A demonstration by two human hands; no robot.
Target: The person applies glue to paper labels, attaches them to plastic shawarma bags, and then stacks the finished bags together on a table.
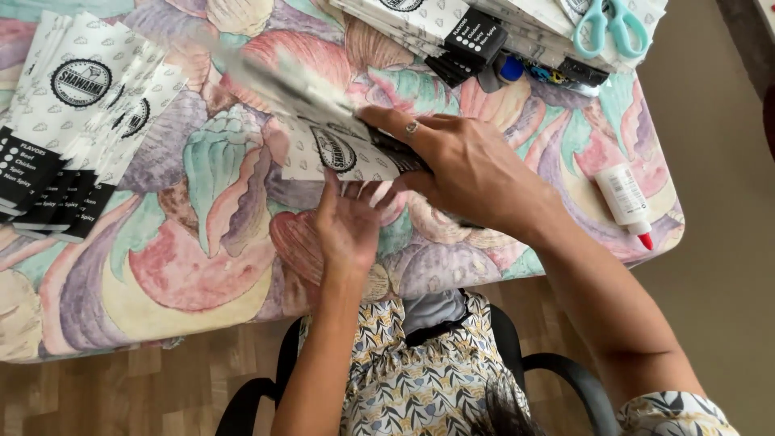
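In the head view, one white paper bag (339,149) with a round black emblem lay near the upper middle of the frame, its long axis slanting from upper left, where it blurred, down to the right. The right hand (472,173) pressed flat on its black lower end, fingers (395,121) stretched nearly straight. The left hand (347,226) sat palm-up just beneath, fingers loosely spread, touching the bag's underside. Two stacks of similar bags (77,113) rested on the shell-patterned counter (186,266), at left and at top. One pair of teal scissors (613,24) and one glue bottle (626,198) lay at right.
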